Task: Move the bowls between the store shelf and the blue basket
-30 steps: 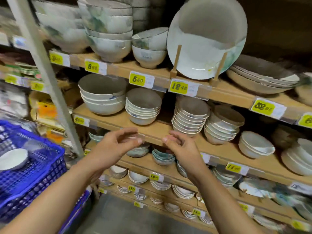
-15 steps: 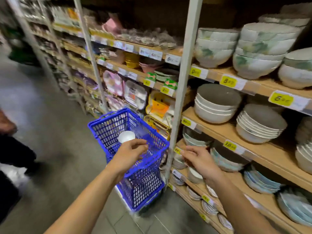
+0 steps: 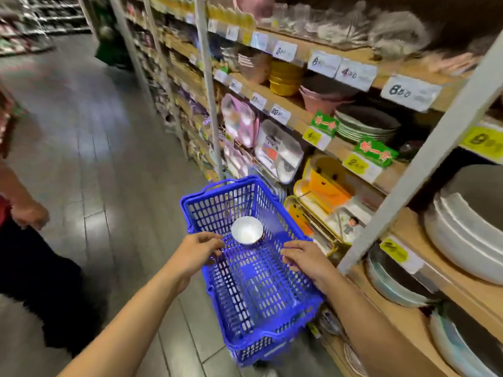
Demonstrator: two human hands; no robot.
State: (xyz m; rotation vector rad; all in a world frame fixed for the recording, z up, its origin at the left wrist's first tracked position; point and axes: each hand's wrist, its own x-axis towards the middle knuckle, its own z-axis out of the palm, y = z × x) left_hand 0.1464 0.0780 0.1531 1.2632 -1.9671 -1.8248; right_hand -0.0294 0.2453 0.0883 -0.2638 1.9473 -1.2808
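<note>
A second person (image 3: 16,240) stands well left of the blue basket (image 3: 253,295), cut off by the frame edge and blurred, one hand hanging over the grey floor (image 3: 109,159). The left arm reaches forward from the lower left, and the left hand (image 3: 200,250) lies over the basket's left rim with thumb and fingers bent inward. The rim is hidden under the hand, so I cannot tell whether it clasps it. Inside the basket, towards its far end, a small white bowl (image 3: 247,230) sits upright on the mesh bottom, just beyond the left hand's fingertips and apart from them. The right arm comes in from the lower right, and the right hand (image 3: 302,257) is at the basket's right rim, knuckles up, fingers hooked down over it. Right of the basket runs the store shelf (image 3: 408,229), where stacked bowls (image 3: 468,229) are cut off at the frame edge. The price tags there are smeared.
</note>
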